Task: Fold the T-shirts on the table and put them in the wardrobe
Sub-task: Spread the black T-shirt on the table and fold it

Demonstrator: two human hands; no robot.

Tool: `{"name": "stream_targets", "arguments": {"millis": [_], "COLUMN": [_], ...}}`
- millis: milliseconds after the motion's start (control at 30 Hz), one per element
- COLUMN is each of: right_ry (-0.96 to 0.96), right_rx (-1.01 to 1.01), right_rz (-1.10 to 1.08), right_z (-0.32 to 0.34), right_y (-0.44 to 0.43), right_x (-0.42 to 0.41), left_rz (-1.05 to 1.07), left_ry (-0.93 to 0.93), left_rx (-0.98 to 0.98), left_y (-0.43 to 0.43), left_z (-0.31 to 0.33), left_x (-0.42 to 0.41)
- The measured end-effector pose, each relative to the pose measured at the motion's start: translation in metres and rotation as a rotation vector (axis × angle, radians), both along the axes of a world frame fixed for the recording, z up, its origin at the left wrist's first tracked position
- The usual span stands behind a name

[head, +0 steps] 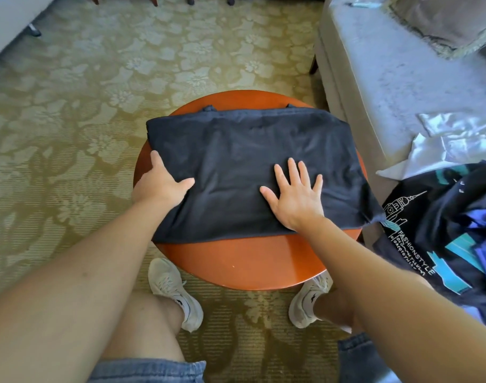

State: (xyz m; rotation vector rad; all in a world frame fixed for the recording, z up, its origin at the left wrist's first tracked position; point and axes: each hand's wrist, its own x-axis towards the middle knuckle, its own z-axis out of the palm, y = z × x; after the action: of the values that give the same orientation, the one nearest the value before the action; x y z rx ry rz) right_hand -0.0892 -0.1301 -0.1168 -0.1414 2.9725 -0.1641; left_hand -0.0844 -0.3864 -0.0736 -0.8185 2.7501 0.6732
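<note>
At the left rim of the desk, the left hand is meeting the left edge of the dark T-shirt. Its thumb is lying on top of the cloth and one finger is running along the edge. Whether the other fingers are hooking under the fabric cannot be told.

The T-shirt is lying half-folded across the middle of the desk, spreading past the rim on both sides.

Toward the right of the desk's middle, the right hand is pressing flat on the cloth. Its fingers are splayed and released, grasping nothing. The shirt is lying under this palm and reaching beyond it.

At the desk's right rim, a corner of the shirt is hanging off. It is likely risking a slide once the pressing hand lifts, or dragging the layers crooked during the next fold.

Right of the desk, more printed T-shirts are waiting in a heap against the sofa.
</note>
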Motion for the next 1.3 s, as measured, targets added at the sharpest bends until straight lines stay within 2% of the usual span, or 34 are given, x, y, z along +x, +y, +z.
{"name": "stream_targets", "arguments": {"millis": [67,167,267,433,600,667,800,933,1000,1067,1200,1300], "right_ry": [0.002,-0.020,-0.072,-0.006,-0.025,-0.037,-0.071,-0.127,-0.182,-0.124,0.130,0.069], "right_rx": [-0.007,-0.033,-0.083,-0.086,-0.045,-0.030,-0.015,-0.046,-0.126,-0.206,-0.316,-0.509], "right_rz": [0.010,0.035,0.012,-0.063,-0.065,-0.066,-0.058,-0.021,-0.005,-0.003,-0.105,-0.193], "right_z": [0.001,0.003,0.008,0.007,0.004,0.006,0.007,0.009,0.017,0.028,0.043,0.039], "right_y": [0.001,0.006,0.011,0.015,0.013,0.013,0.008,-0.013,-0.022,-0.024,0.006,0.035], "right_x": [0.000,0.000,0.004,0.030,0.036,0.036,0.037,0.033,0.029,0.029,0.035,0.041], "left_rz": [-0.082,-0.136,-0.129,-0.079,-0.261,-0.296,-0.153,-0.143,-0.123,-0.087,-0.088,-0.123], "left_ry": [-0.009,0.007,0.031,0.039,0.072,0.109,0.229,0.268,0.257,0.248,0.241,0.279], "left_rx": [-0.123,-0.185,-0.091,0.158,-0.030,-0.031,0.242,0.263,0.301,0.363,0.576,0.644], "left_y": [0.003,0.004,0.000,-0.020,-0.017,-0.018,-0.037,-0.058,-0.066,-0.072,-0.062,-0.028], "left_z": [-0.002,-0.006,-0.001,0.006,-0.003,-0.010,-0.012,-0.006,0.006,0.024,0.062,0.085], "left_x": [0.005,0.012,0.020,0.027,0.043,0.045,0.043,0.044,0.043,0.040,0.029,0.019]}}
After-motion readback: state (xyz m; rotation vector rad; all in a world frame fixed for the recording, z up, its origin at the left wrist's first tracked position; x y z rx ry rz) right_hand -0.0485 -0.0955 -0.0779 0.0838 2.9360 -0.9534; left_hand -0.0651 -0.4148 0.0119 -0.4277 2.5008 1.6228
